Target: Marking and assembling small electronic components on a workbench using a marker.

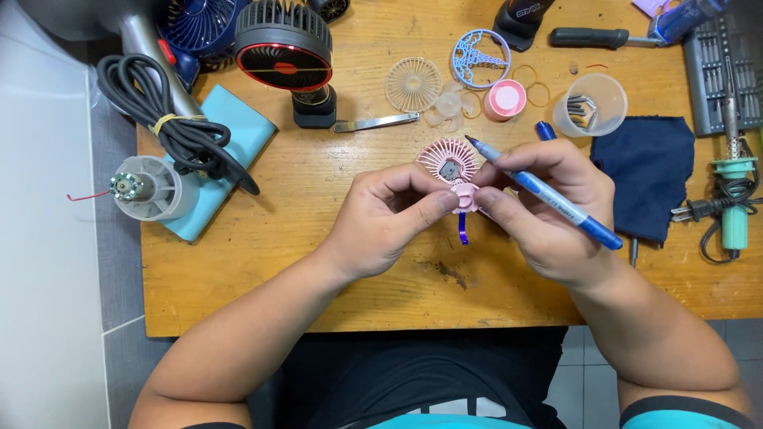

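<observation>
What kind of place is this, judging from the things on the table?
Probably a small repair bench for fans. On the wooden table lie a soldering iron, a screwdriver bit set and loose fan parts, while both hands hold a small pink fan.

Bare table (pixel 262 262) is left open at 6 to 8 o'clock of the hands, toward the near edge. The way at 12 o'clock is blocked by tweezers (pixel 375 122), fan parts (pixel 413 83) and a cup (pixel 590 105). At 3 o'clock a cloth (pixel 652 171) and soldering iron (pixel 733 191) lie; at 9 o'clock, a cable (pixel 171 119).
</observation>
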